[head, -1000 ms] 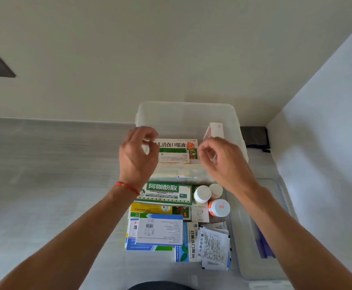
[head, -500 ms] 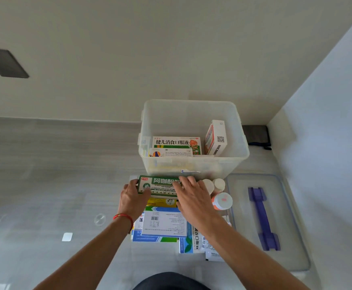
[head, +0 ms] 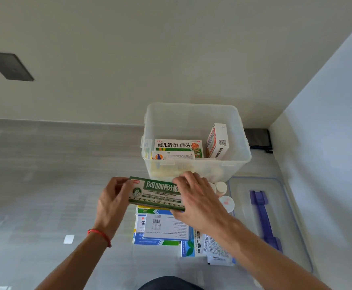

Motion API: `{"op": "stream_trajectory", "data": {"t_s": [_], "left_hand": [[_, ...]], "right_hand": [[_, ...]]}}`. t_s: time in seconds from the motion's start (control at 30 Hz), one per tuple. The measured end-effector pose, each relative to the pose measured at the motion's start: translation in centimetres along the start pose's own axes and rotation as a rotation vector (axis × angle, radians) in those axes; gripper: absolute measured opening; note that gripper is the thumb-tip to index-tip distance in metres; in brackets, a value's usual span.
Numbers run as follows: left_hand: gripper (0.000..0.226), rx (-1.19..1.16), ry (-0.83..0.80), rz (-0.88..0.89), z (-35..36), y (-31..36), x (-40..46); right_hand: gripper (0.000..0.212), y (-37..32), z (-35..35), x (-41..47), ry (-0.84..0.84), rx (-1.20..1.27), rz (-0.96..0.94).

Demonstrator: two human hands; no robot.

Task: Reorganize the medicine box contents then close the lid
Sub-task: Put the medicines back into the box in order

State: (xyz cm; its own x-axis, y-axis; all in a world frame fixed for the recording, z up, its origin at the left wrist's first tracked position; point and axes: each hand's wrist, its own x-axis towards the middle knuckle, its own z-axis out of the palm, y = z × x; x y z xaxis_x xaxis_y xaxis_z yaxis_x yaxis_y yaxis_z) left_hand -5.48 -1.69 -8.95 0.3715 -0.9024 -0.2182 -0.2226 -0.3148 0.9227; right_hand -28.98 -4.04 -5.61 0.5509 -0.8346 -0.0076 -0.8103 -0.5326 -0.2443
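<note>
A clear plastic medicine box [head: 242, 155] stands open on the floor by the wall. Inside it a green-and-white carton [head: 178, 145] lies flat and a white-and-orange carton [head: 218, 141] stands upright. In front of the box I hold a green medicine carton [head: 156, 192] lifted off the pile. My left hand [head: 113, 200] grips its left end and my right hand [head: 198, 198] grips its right end from above. The clear lid [head: 292, 231] with a purple handle lies flat on the floor to the right.
Under my hands lies a pile of blue-and-white cartons [head: 162, 227], leaflets and a sachet [head: 218, 251]. Small white bottles [head: 223, 193] stand between the pile and the lid. A dark pouch [head: 258, 139] sits in the corner. A white wall runs along the right.
My hands came down from above the box to the green carton in front of it, took hold of both ends and lifted it slightly off the pile.
</note>
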Motion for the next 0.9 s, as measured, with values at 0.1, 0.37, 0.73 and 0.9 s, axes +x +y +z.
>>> {"op": "stream_trajectory", "data": {"t_s": [0.1,0.37,0.73,0.9], "left_hand": [[0.032,-0.067,0.015,0.153,-1.0,4.2,0.0],[0.029,0.21,0.086,0.222,4.3,10.8,9.2],[0.034,0.344,0.089,0.137,8.0,8.2,11.8],[0.033,0.336,0.094,0.128,7.9,8.7,11.6]], "right_hand": [[0.076,1.6,-5.1,-1.0,0.015,0.12,-0.017],[0.072,10.5,-12.0,7.1,0.142,-0.006,0.262],[0.067,12.1,-0.2,20.2,-0.217,-0.223,0.199],[0.049,12.8,0.9,20.9,-0.233,-0.559,-0.077]]}}
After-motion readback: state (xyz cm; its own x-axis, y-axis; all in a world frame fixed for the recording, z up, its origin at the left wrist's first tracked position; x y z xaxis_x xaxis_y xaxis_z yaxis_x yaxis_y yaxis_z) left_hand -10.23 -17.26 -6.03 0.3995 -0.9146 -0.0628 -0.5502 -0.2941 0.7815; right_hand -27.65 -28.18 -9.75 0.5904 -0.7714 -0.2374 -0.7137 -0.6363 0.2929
